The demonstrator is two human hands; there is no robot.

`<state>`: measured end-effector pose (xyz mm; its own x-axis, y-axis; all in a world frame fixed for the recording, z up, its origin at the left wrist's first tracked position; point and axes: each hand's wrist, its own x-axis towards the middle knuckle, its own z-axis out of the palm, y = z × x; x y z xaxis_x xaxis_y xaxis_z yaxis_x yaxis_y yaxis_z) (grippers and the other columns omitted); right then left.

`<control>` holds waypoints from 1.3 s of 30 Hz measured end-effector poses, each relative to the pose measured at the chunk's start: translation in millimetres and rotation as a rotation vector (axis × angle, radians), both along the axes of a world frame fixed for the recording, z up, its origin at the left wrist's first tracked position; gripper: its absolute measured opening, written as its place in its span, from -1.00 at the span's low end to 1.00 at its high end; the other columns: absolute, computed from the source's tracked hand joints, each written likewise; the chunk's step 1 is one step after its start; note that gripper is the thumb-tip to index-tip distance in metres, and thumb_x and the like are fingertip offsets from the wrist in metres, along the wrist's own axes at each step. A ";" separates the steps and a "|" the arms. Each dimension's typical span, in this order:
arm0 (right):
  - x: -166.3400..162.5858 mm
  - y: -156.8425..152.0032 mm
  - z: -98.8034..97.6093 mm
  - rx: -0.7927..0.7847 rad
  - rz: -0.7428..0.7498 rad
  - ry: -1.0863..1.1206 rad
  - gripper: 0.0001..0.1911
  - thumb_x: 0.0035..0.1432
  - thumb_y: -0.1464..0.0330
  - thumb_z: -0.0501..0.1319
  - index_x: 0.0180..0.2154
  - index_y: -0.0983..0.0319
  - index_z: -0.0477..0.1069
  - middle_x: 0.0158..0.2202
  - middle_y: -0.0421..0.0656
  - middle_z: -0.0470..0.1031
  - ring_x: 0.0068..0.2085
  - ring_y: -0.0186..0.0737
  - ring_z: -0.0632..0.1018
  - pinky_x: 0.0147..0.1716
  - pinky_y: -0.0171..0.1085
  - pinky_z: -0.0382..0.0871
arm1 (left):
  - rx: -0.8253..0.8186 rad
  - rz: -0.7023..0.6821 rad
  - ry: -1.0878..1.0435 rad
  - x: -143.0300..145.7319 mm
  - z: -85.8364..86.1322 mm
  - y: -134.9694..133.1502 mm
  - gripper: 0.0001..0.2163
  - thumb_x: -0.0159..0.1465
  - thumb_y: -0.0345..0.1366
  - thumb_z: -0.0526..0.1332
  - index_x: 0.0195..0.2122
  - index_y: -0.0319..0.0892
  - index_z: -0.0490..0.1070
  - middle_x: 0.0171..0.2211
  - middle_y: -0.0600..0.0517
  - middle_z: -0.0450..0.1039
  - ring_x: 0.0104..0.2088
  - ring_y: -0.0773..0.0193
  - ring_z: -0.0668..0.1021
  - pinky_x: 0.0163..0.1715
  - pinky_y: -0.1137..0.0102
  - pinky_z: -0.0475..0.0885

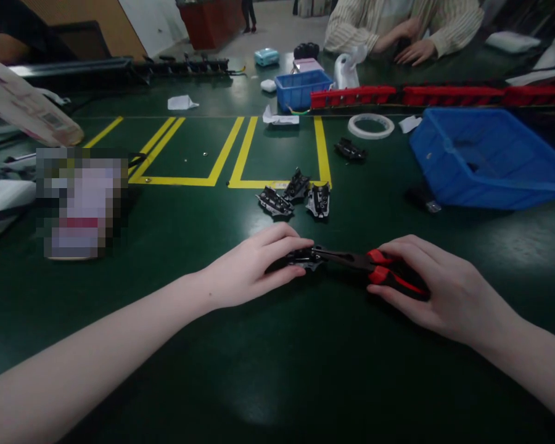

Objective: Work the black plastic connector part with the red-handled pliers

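Observation:
Between the thumb and fingers of my left hand (259, 265) is a small black and silver part (311, 259), held low over the green table (240, 370). My right hand (439, 290) is wrapped round the red and black handles of long-nose pliers (358, 261). The pliers' jaws reach left to the part and appear to touch it; their exact grip is too small to make out. Just beyond my left hand lie three similar parts, one at the left (275, 201), one in the middle (296, 184) and one at the right (319, 200).
At the right stands a blue bin (499, 185), with another similar part (350, 150) and a tape roll (370, 126) left of it. A smaller blue basket (303, 89) and red strips (453, 95) lie farther back. A blurred-out phone-like object (86, 209) is at left. A person (402, 31) sits opposite.

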<state>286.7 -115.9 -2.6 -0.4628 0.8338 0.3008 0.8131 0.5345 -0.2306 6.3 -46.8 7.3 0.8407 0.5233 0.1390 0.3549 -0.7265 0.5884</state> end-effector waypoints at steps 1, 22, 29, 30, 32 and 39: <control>0.0 0.0 0.0 -0.001 -0.003 -0.001 -0.66 0.16 0.14 0.13 -0.13 0.23 0.28 -0.24 -0.03 0.44 -0.31 -0.15 0.51 -0.40 -0.21 0.46 | -0.022 -0.003 0.006 0.1 0.5 0.9 -0.67 0.36 -0.31 0.08 0.14 -0.18 0.20 -0.01 -0.07 0.28 -0.07 0.24 0.42 -0.11 0.36 0.44; 0.0 -0.4 -1.4 0.055 -0.004 -0.015 -0.68 0.17 0.15 0.12 -0.13 0.22 0.28 -0.27 -0.04 0.41 -0.34 -0.12 0.48 -0.48 -0.20 0.36 | 0.081 -0.033 -0.022 1.9 -5.0 1.6 -0.68 0.37 -0.36 0.02 0.13 -0.26 0.22 0.01 -0.14 0.28 0.00 0.16 0.37 0.00 0.26 0.34; -2.2 -0.7 -1.4 0.051 0.001 -0.012 -0.68 0.17 0.15 0.12 -0.13 0.23 0.28 -0.27 -0.06 0.41 -0.33 -0.16 0.47 -0.46 -0.22 0.37 | 0.100 -0.041 -0.054 1.8 -6.7 0.5 -0.69 0.35 -0.38 0.03 0.12 -0.25 0.23 -0.01 -0.13 0.28 0.00 0.16 0.38 0.01 0.27 0.35; -2.3 -0.9 -1.5 0.049 0.002 -0.011 -0.68 0.17 0.15 0.13 -0.13 0.23 0.28 -0.27 -0.06 0.41 -0.33 -0.17 0.47 -0.45 -0.23 0.37 | 0.104 -0.041 -0.055 1.9 -6.8 0.4 -0.69 0.35 -0.39 0.03 0.12 -0.25 0.23 -0.01 -0.13 0.28 0.00 0.16 0.38 0.01 0.26 0.35; -2.4 -1.2 -1.6 0.043 -0.001 -0.005 -0.67 0.17 0.15 0.13 -0.12 0.23 0.29 -0.26 -0.06 0.42 -0.33 -0.17 0.47 -0.44 -0.23 0.38 | 0.109 -0.041 -0.058 1.9 -6.8 0.2 -0.69 0.36 -0.39 0.02 0.12 -0.25 0.22 -0.01 -0.14 0.28 0.00 0.15 0.38 0.02 0.24 0.35; -1.7 -2.0 -1.6 0.041 -0.002 0.032 -0.68 0.16 0.17 0.15 -0.12 0.24 0.31 -0.25 -0.06 0.43 -0.30 -0.17 0.48 -0.41 -0.24 0.39 | 0.106 -0.043 -0.078 2.2 -6.3 -0.3 -0.69 0.35 -0.39 0.01 0.12 -0.25 0.22 -0.01 -0.15 0.26 0.01 0.15 0.37 0.03 0.23 0.34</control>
<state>285.0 -117.8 -4.2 -0.4507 0.8216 0.3491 0.8067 0.5423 -0.2349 8.5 -47.1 1.0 0.8464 0.4664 0.2572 0.2785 -0.7992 0.5326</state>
